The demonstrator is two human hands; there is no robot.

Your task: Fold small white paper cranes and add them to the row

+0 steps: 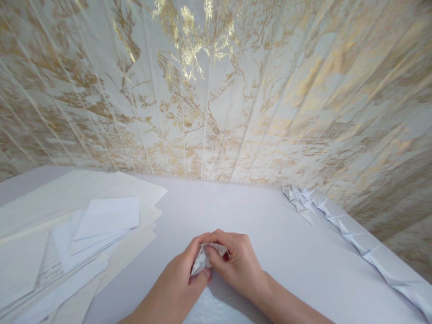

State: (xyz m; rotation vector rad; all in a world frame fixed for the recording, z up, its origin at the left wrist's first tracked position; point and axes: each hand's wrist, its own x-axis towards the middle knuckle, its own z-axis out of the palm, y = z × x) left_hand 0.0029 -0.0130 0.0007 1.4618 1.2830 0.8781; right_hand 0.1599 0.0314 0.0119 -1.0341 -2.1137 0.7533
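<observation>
A small folded piece of printed paper (pixel 201 262) is held between both hands, just above the front middle of the white table (pixel 222 207). My left hand (pixel 180 274) grips its left side, thumb low on the near edge and fingers curled behind. On the other side my right hand (pixel 238 261) is closed on it, with the thumb pressed on the near face and the index finger bent over the top. Fingers cover much of the paper, so its full folded shape is hidden.
Large paper sheets (pixel 148 191) and smaller white paper pieces (pixel 108 218) lie piled on the left. Several folded paper figures (pixel 351 236) with pointed tips line the right table edge. Behind the table hangs a white curtain (pixel 189 112) with a gold pattern.
</observation>
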